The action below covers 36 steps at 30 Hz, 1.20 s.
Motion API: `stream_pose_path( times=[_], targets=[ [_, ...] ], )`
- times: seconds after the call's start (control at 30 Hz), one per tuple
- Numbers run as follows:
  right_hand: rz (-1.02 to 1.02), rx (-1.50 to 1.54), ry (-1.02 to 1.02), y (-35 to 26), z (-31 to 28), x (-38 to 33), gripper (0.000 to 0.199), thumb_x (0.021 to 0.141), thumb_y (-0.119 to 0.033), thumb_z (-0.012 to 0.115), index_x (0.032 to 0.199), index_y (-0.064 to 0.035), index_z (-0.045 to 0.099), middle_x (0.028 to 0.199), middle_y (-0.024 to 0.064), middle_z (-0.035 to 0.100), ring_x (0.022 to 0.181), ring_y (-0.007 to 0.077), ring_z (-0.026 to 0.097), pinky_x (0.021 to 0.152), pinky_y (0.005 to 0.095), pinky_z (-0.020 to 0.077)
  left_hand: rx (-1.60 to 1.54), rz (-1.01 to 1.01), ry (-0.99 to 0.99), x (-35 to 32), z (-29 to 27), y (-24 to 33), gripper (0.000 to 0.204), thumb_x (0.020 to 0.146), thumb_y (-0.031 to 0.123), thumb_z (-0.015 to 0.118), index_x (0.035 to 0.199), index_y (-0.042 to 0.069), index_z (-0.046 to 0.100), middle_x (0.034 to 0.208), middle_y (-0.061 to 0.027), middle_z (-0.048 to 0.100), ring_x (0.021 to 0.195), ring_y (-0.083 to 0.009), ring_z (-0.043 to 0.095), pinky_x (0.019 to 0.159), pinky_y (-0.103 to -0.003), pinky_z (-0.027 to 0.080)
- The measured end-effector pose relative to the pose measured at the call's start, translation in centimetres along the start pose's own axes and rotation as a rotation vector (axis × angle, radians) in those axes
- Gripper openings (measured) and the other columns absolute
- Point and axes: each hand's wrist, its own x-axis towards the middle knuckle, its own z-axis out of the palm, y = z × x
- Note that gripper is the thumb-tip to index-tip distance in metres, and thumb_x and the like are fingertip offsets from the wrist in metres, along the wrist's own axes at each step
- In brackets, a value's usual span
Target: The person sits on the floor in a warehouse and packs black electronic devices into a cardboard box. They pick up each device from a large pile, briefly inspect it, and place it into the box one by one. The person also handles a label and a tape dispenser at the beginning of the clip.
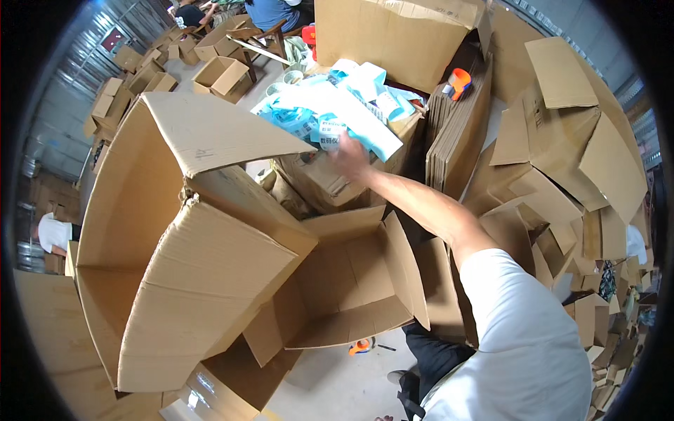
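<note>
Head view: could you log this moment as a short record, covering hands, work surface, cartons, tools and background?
Right hand: reaching to the near edge of the label sheets; grip unclear
Left hand: cannot be made out
Work surface: brown carton under the pale-blue and white sheets
Cartons: large open carton at left; smaller open carton at centre
Tools: orange dispenser on upright flattened cardboard; another orange tool on the floor
Background: seated person in blue
</note>
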Motion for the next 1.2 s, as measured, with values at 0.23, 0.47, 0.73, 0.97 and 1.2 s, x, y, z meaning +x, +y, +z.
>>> stream_pose_path(
  times=[0.23, 0.47, 0.73, 0.97, 1.2],
  targets=[
    [0.23, 0.386, -0.127, 3.1, -0.3, 2.9, 0.022, 0.088, -0.022, 0.075, 0.081, -0.0019, 0.068, 0.065, 0.0098, 0.065, 0.055, 0.02, 0.066, 0.048, 0.0344, 0.053, 0.042, -0.004, 0.01, -1.0, 2.2, 0.1, 0.032, 0.101, 0.021, 0.067, 0.124, 0.0, 0.06, 0.111, -0.0146, 0.07, 0.102, -0.0237, 0.065, 0.084, -0.038, 0.055],
    [0.134, 0.924, -0.108, -1.8, -6.0, 4.1, 0.013, 0.091, -0.017, 0.069, 0.092, -0.0044, 0.071, 0.083, 0.0076, 0.07, 0.074, 0.0156, 0.067, 0.065, 0.032, 0.0544, 0.121, 0.045, -0.07, -1.1, 1.4, 1.1, 0.029, 0.106, 0.029, 0.058, 0.111, 0.001, 0.064, 0.113, -0.0122, 0.07, 0.098, -0.0212, 0.066, 0.089, -0.035, 0.053],
    [0.099, 1.697, -0.418, -1.8, -15.1, 3.9, 0.03, 0.1, -0.018, 0.057, 0.123, 0.0001, 0.062, 0.117, 0.0134, 0.072, 0.114, 0.0255, 0.067, 0.105, 0.0437, 0.0505, 0.326, 0.176, -0.244, -1.9, 2.4, 3.0, 0.037, 0.106, 0.031, 0.06, 0.12, -0.003, 0.063, 0.118, -0.0162, 0.071, 0.108, -0.0262, 0.069, 0.09, -0.038, 0.054],
    [0.178, 1.675, -0.525, 0.1, -20.1, -0.7, 0.04, 0.1, -0.024, 0.057, 0.133, 0.0005, 0.059, 0.13, 0.0134, 0.069, 0.118, 0.0267, 0.067, 0.106, 0.0459, 0.0511, 0.34, 0.363, -0.243, 1.0, 6.1, 7.0, 0.043, 0.106, 0.034, 0.059, 0.123, -0.005, 0.062, 0.115, -0.0161, 0.073, 0.112, -0.027, 0.069, 0.089, -0.039, 0.055],
    [0.134, 1.647, -0.684, -0.7, -22.2, -15.6, 0.029, 0.102, -0.022, 0.056, 0.123, -0.0017, 0.06, 0.116, 0.009, 0.069, 0.105, 0.0198, 0.068, 0.094, 0.0365, 0.0551, 0.525, 0.886, -0.546, -14.3, 28.4, 27.1, 0.04, 0.108, 0.024, 0.054, 0.13, -0.009, 0.061, 0.113, -0.0163, 0.073, 0.111, -0.022, 0.07, 0.093, -0.032, 0.055]
  ],
)
